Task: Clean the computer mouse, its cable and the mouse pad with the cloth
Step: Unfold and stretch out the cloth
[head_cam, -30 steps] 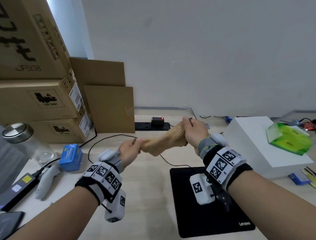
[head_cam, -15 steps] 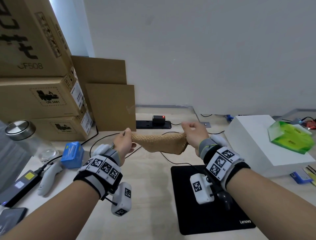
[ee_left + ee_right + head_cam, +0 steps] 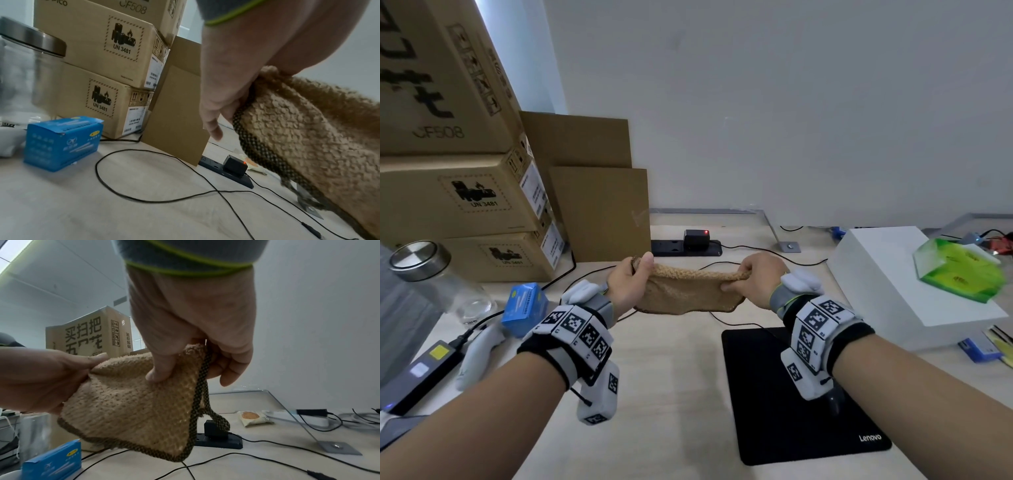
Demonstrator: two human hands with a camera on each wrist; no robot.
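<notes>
Both hands hold a tan fleecy cloth (image 3: 685,294) with a dark woven border, stretched flat in the air above the desk. My left hand (image 3: 633,274) pinches its left corner and my right hand (image 3: 743,277) its right corner. The wrist views show each grip: left hand (image 3: 226,97) on the cloth (image 3: 298,138), right hand (image 3: 195,337) on the cloth (image 3: 133,410). The black mouse pad (image 3: 774,411) lies below my right wrist. Of the mouse (image 3: 834,399), only a dark edge shows behind the wrist camera. Its thin black cable (image 3: 726,318) runs over the desk under the cloth.
Cardboard boxes (image 3: 465,198) are stacked at the left, with a glass jar (image 3: 424,274), a blue carton (image 3: 525,308) and a power adapter (image 3: 421,373) before them. A power strip (image 3: 685,246) lies by the wall. At the right, a white box (image 3: 887,281) carries a green packet (image 3: 959,274).
The cloth was bunched and slanted between my hands. My hands have moved apart and levelled, the left one rising, so the cloth now hangs spread out.
</notes>
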